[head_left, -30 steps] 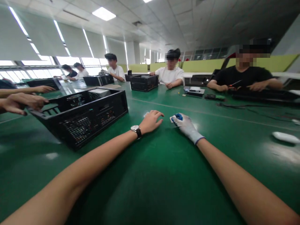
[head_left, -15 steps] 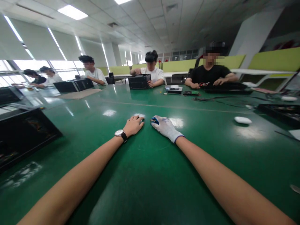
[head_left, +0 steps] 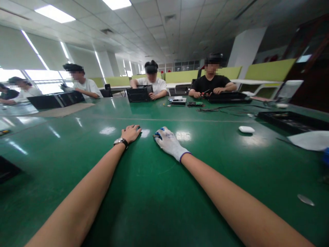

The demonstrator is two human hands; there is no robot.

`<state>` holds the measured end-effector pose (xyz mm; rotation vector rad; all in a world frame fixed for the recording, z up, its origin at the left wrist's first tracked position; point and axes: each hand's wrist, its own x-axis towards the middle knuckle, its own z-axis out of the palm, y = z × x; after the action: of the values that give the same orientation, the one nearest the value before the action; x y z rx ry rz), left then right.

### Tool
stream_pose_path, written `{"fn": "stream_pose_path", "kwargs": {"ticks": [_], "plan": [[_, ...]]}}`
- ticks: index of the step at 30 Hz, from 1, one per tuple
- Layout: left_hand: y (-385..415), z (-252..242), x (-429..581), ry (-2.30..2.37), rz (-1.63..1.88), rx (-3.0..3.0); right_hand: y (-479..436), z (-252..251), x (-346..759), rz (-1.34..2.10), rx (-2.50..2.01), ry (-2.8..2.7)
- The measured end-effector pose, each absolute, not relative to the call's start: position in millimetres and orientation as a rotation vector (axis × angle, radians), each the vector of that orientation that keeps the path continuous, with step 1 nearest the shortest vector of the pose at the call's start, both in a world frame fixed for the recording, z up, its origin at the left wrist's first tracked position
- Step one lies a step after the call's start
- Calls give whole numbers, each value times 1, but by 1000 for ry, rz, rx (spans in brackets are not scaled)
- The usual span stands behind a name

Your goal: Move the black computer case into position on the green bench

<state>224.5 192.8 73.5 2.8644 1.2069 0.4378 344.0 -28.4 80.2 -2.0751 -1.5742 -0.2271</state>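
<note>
Both arms are stretching far out over the green table, so the hands are showing small and their details are hard to read. The left hand, bare with a watch on the wrist, is lying palm down on the table with the fingers curled loosely; whether anything is sitting under it cannot be told. Just beside it, a narrow gap apart, the right hand is wearing a white glove and is closing around a small blue thing, of which only a sliver is peeking out at the fingertips. The glove is hiding the rest, so its shape is staying unclear.

Well off to the right of the gloved hand, a small white oval object is resting on the table, and further right a white sheet is being cut off by the frame edge. Beyond that, a flat black tray is lying partly out of view. Far ahead of both hands, other people are sitting along the opposite side with a black case and dark parts before them, too distant to make out. At the left edge, a dark shape is being cropped.
</note>
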Motion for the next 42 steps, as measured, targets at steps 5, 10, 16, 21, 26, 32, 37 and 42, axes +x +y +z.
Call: {"fn": "stream_pose_path", "kwargs": {"ticks": [5, 10, 16, 21, 26, 32, 37, 42], "plan": [[192, 73, 218, 1130, 399, 2880, -32, 80, 336, -235, -2070, -1669], [194, 72, 216, 1094, 416, 2861, -34, 83, 335, -236, -2082, -1699], [196, 71, 214, 1036, 451, 2869, -33, 83, 333, -215, -2087, -1680], [196, 69, 213, 995, 481, 2876, -33, 83, 332, -177, -2056, -1666], [196, 68, 211, 1000, 496, 2883, -37, 89, 331, -76, -1934, -1643], [192, 71, 209, 1054, 559, 2915, -37, 89, 341, 18, -1835, -1436], [173, 78, 206, 1036, 862, 3003, -32, 83, 365, -32, -1865, -999], [161, 109, 215, 890, 1024, 3137, -29, 82, 387, -32, -1822, -807]]}}
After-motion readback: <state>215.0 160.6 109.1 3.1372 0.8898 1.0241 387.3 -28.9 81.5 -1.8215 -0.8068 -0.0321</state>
